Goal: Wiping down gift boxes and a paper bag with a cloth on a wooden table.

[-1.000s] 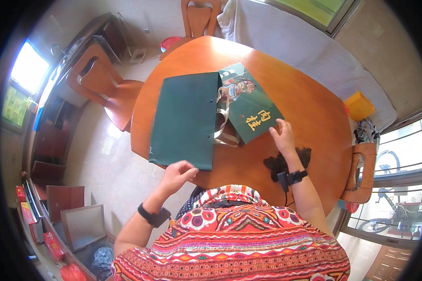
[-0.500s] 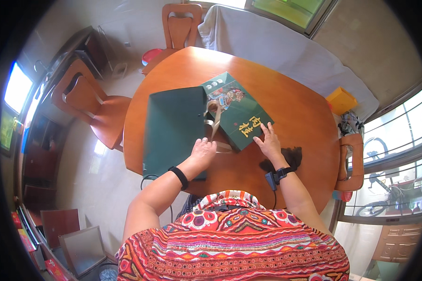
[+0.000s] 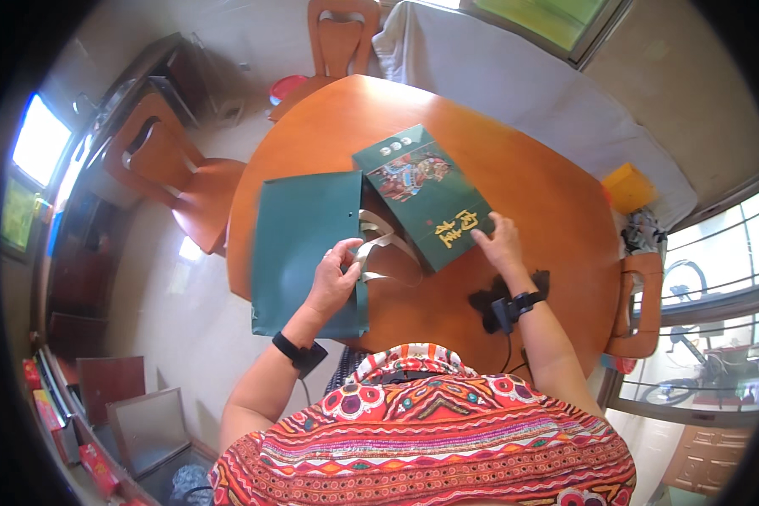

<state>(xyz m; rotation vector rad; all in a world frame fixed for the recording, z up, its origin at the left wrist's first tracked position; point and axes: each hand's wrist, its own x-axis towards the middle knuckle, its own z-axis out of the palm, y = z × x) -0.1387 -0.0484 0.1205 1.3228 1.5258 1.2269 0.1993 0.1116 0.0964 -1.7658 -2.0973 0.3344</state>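
A flat dark green gift bag [image 3: 299,223] lies on the wooden table, its mouth edge facing right. Pale ribbon handles [image 3: 384,240] loop out from that edge. Fingers curled, my left hand [image 3: 332,277] is at the bag's mouth with a ribbon at its fingertips. To the right, tilted at an angle, is a green gift box [image 3: 422,198] with a colourful picture and gold lettering. My right hand [image 3: 499,243] grips the box's near right corner, thumb on top; the fingers' undersides are hidden. Both wrists wear black bands.
The wooden table [image 3: 548,219] has a curved edge. A crumpled black cloth [image 3: 486,305] lies beside my right wrist, near a cable. Wooden chairs stand at the left [image 3: 202,194], far side [image 3: 337,42] and right [image 3: 637,304]. A yellow container [image 3: 628,187] is beyond the right edge.
My left hand has moved left and up to the bag's mouth, and the ribbons have shifted into open loops. My right hand has slid to the box's corner, its fingers now closed round it.
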